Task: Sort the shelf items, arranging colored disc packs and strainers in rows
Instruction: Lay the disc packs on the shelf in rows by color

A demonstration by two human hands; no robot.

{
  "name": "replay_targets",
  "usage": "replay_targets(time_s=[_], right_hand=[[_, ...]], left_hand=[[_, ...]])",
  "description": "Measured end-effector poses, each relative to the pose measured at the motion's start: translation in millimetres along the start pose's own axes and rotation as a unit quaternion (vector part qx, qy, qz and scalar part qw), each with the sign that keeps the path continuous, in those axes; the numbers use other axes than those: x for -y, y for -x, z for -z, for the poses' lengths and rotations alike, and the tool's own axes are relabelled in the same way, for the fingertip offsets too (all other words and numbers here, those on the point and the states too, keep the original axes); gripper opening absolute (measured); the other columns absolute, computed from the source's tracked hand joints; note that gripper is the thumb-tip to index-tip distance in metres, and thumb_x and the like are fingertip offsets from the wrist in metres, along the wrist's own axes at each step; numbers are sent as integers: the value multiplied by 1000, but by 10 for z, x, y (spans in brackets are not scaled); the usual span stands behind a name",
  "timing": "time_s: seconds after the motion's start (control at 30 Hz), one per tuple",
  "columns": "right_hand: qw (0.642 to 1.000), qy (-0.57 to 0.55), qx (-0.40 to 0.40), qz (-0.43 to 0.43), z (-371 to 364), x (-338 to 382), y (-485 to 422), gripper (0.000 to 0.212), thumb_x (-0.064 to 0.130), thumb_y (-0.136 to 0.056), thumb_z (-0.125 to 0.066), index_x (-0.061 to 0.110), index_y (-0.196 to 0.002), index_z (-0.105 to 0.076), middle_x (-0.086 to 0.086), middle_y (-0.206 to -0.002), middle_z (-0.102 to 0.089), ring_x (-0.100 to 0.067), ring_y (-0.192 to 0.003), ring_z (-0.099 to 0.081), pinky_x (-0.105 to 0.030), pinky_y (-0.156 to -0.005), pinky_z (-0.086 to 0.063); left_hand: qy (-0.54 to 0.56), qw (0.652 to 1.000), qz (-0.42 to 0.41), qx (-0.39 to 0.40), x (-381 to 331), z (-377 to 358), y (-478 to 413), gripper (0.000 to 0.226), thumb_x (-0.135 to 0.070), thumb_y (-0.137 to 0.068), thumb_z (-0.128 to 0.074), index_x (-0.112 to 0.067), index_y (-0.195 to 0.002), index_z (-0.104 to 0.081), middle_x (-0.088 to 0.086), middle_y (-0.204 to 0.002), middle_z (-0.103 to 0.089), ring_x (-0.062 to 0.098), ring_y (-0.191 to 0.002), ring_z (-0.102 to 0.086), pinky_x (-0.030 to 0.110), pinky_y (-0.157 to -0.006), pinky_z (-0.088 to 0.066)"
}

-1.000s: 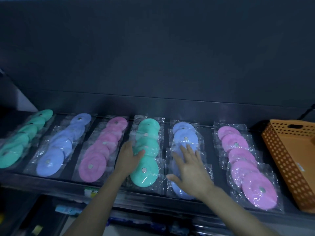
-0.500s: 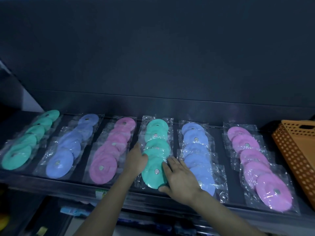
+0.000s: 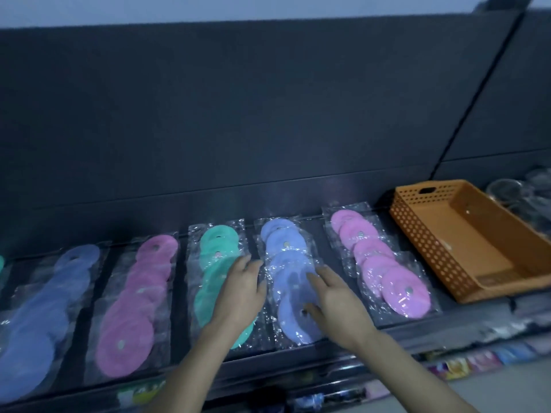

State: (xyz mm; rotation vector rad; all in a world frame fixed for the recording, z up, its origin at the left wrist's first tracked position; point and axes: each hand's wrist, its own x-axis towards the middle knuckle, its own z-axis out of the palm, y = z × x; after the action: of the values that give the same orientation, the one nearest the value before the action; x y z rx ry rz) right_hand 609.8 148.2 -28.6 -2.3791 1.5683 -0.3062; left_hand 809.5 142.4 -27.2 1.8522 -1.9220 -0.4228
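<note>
Resting flat on the row of teal-green round discs in clear plastic packs [image 3: 216,251], the left hand [image 3: 241,293] has its fingers straight and loosely together, the tips reaching the crinkled plastic edge of the next row over. Just to the right of that hand, the right hand [image 3: 337,302] lies on the row of lavender-blue round discs in clear plastic packs [image 3: 286,245], fingers spread wide and pressing down, thumb near the metal centre of the nearest disc; neither hand curls round anything. Beyond the right hand's outer side runs a row of pink discs in the same clear packs [image 3: 384,263], overlapping front to back, and past that stands an orange perforated plastic basket [image 3: 477,239] (set at a slant to the rows). Further right, some blurred clear round items [image 3: 524,198] sit behind the basket; what they are cannot be told. To the left of the left hand lie a second pink disc row [image 3: 134,308] and then a second blue disc row [image 3: 44,317], both smeared by motion. All rows rest on the dark shelf [image 3: 182,293], well apart from one another.
</note>
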Motion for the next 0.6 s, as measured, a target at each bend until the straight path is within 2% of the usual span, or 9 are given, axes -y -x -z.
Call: replay_targets(time_s=[0.07,0.13,0.23,0.33,0.4,0.47,0.53,0.6], right_hand=[[999,-6,-23,-29,104,-175,140,46,25,-87,-56,8,-129,-47,-10,-134,-43,-29,-127,-41,-31,-103,-35],[997,-11,-33,-69,184,-377,261,44,25,-87,-57,7,-126,-50,-12,-129,-47,-32,-124,-42,-33,-103,-35],[989,14,-30,-143,285,-764,399,49,34,-93,-51,11,-135,-42,-16,-139,-42,-33,-132,-32,-33,-110,-24],[977,45,-18,-206,364,-1144,510,53,44,-94,-44,14,-136,-37,-16,-147,-31,-36,-134,-25,-40,-111,-25],[974,32,7,-223,385,-1311,548,49,35,-94,-43,15,-138,-34,-16,-148,-27,-36,-135,-25,-40,-112,-23],[974,2,22,-225,384,-1420,579,44,27,-93,-41,17,-136,-35,-17,-141,-32,-35,-127,-35,-36,-107,-29],[977,-21,26,-211,368,-1483,610,45,24,-92,-43,18,-136,-34,-16,-135,-35,-35,-118,-40,-34,-101,-34],[982,-28,20,-185,339,-1511,639,48,24,-91,-45,19,-137,-32,-15,-133,-36,-34,-116,-42,-35,-97,-37]], left_hand=[[19,999,-29,23,-200,-107,-28,42,-13,-91,-52,-7,-133,-49,9,-144,-39,21,-133,-36,24,-108,-25],[23,997,-55,54,-390,-223,-52,44,-15,-92,-51,-9,-136,-47,8,-146,-37,20,-135,-36,25,-110,-26],[30,993,-80,87,-690,-390,-98,45,-20,-93,-51,-13,-136,-46,4,-146,-38,17,-134,-36,26,-109,-29],[48,988,-96,112,-1044,-591,-142,46,-24,-92,-54,-14,-136,-47,3,-141,-46,15,-130,-41,19,-105,-26],[73,985,-76,134,-1285,-750,-155,50,-24,-92,-55,-14,-139,-43,4,-143,-46,16,-130,-42,19,-104,-27],[88,983,-42,158,-1502,-922,-160,55,-25,-91,-56,-15,-142,-38,4,-143,-46,18,-129,-43,22,-102,-31],[94,983,2,157,-1653,-1079,-148,52,-22,-90,-57,-17,-139,-40,4,-127,-58,19,-113,-54,21,-88,-39],[75,988,40,131,-1736,-1170,-128,46,-19,-90,-54,-17,-135,-43,1,-103,-63,15,-90,-57,21,-72,-38]])
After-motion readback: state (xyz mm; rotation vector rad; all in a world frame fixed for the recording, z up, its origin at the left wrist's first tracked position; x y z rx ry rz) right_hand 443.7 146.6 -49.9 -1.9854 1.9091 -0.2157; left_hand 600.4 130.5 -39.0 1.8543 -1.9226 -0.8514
